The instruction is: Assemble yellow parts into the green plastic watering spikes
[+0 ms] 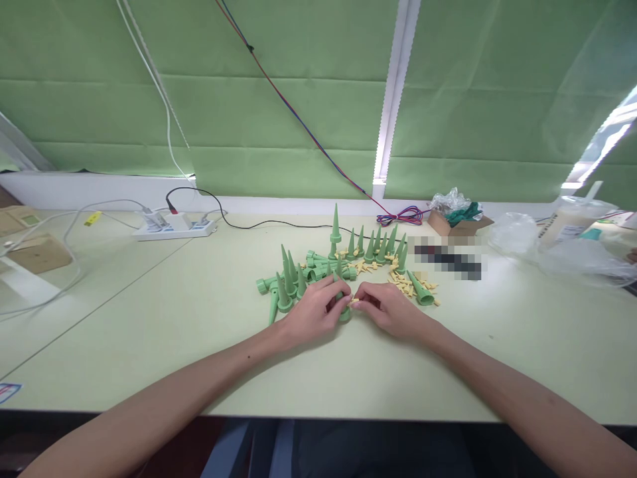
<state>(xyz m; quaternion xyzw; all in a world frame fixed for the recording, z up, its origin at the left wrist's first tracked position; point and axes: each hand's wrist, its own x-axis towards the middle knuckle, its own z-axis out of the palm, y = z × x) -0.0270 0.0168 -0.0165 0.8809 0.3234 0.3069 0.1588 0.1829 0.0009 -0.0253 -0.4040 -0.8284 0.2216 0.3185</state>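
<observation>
My left hand (322, 305) is closed around a green plastic cone spike (344, 315), its flanged base showing below the fingertips; the fingers hide its middle. Right beside it, my right hand (388, 307) pinches a small yellow plastic piece (355, 301) against the cone's side. Several green cones (369, 251) stand point-up behind my hands, and one tall cone (336, 224) rises above the others. Left of my left hand, more cones (283, 293) stand near lying green capped parts (318, 271). A loose cone (423, 289) lies by scattered yellow pieces (401, 284) near my right hand.
A white power strip (175, 229) with plugs and cables sits at the back left. Toward the back right are a small cardboard box (455, 224), coiled wires (405, 216), plastic bags (512, 232) and a drink cup (572, 222). Cardboard boxes (40, 253) stand far left.
</observation>
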